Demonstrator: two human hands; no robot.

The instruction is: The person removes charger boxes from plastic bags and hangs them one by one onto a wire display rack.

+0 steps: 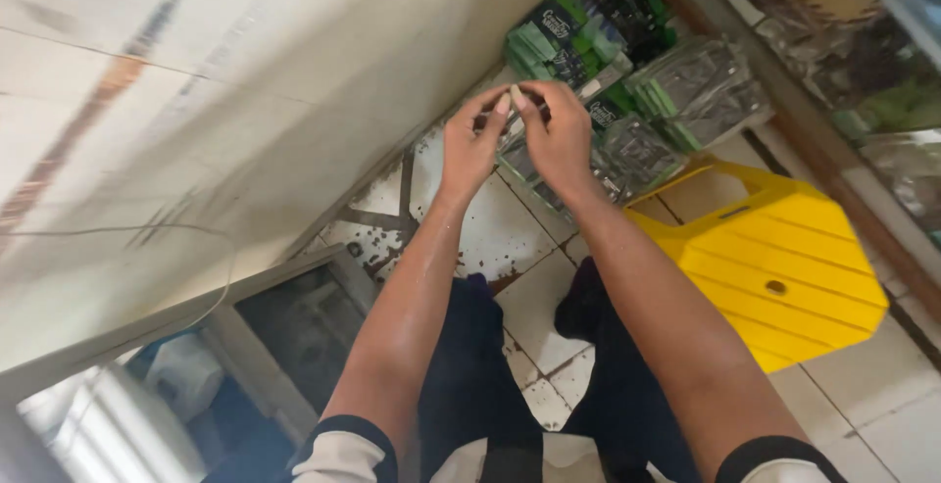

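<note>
My left hand (pixel 472 142) and my right hand (pixel 557 130) are raised together in front of me, fingertips meeting. Between the fingertips they pinch a small, thin, pale item (pixel 513 103); it is too small to tell what it is. Right behind the hands lie several clear plastic bundles of green and black packets (pixel 627 81) stacked on the floor against the wall. My knees in dark trousers (pixel 470 365) are below the forearms.
A yellow plastic stool (pixel 784 258) lies tipped on the tiled floor to the right. A pale wall (pixel 225 101) fills the left. A grey metal frame (pixel 265 346) sits lower left, and a wood-edged cabinet (pixel 833 140) runs along the right.
</note>
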